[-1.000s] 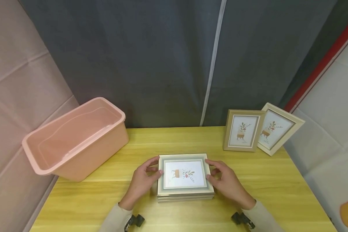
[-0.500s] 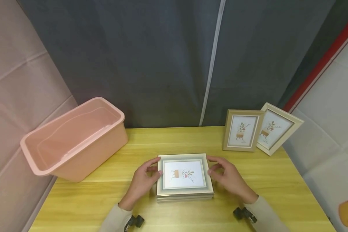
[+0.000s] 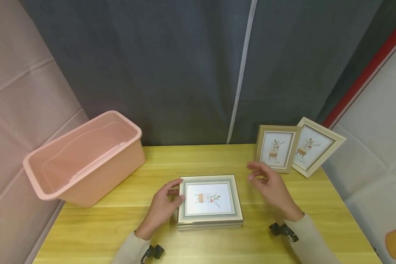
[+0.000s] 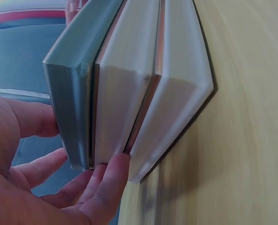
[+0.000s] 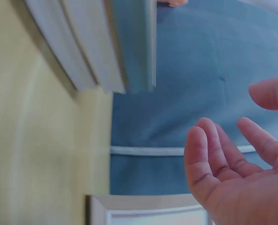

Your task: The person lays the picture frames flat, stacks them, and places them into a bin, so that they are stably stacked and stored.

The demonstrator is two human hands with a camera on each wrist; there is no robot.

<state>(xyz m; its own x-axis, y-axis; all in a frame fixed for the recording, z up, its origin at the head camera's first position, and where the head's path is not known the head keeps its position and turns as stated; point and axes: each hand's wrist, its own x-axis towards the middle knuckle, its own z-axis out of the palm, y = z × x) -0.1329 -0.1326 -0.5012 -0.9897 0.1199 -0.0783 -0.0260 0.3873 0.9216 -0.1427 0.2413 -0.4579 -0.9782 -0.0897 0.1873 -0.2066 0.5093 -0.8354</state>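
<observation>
A pink bin (image 3: 110,172) is set at the left of the wooden table (image 3: 198,157), and the left hand (image 3: 161,207), loosely spread with nothing gripped, is rested against the left edge of a flat stack of picture frames (image 3: 210,200) (three are shown by the left wrist view). Farther right, the right hand (image 3: 272,187) is held half open, empty and apart from the stack, near an upright tan frame (image 3: 277,148), by which a tilted cream frame (image 3: 311,148) is partly overlapped.
</observation>
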